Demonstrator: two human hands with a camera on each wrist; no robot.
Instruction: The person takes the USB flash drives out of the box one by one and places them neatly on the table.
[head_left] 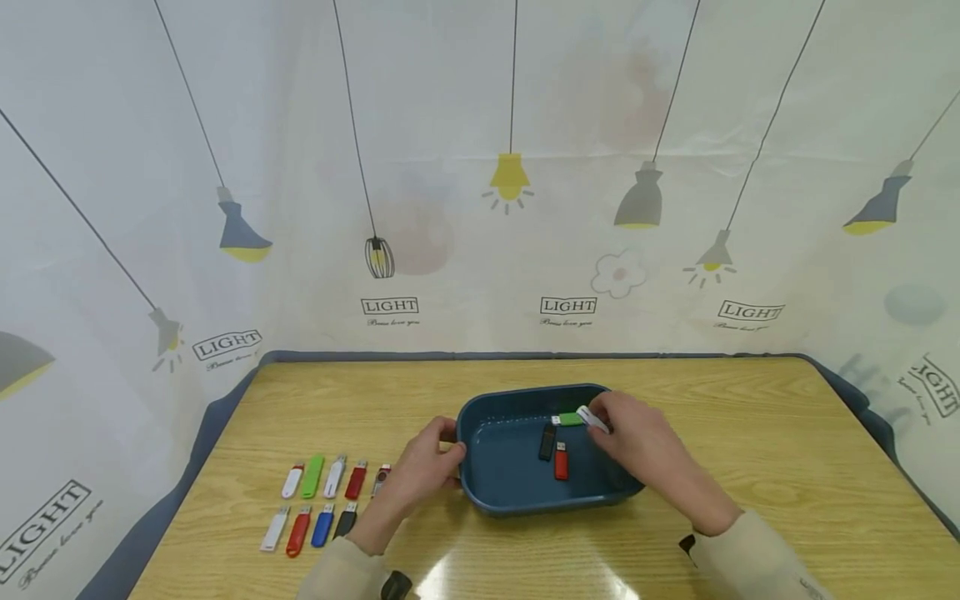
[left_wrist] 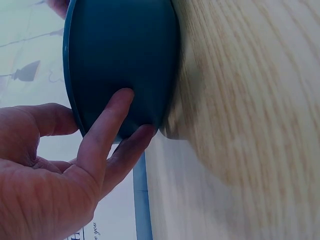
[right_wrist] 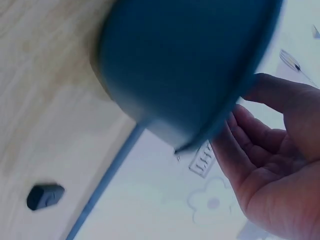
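Note:
My right hand [head_left: 633, 433] pinches a white USB stick [head_left: 592, 418] over the right side of a dark blue tray [head_left: 517, 506]. Inside the tray lie a green USB stick [head_left: 570, 419], a black USB stick [head_left: 547, 442] and a red USB stick [head_left: 561, 462]. In the right wrist view the tray wall hides the fingertips and the stick. My left hand [head_left: 420, 467] touches the tray's left end. The left wrist view shows its extended fingers [left_wrist: 107, 127] against the outer wall, with one digit at the rim.
Left of the tray, several USB sticks lie in two rows, among them a light green one [head_left: 312, 477] and a blue one [head_left: 322, 526]. A small dark object [right_wrist: 45, 196] sits on the wooden table [head_left: 787, 467]. A printed backdrop [head_left: 465, 250] stands behind.

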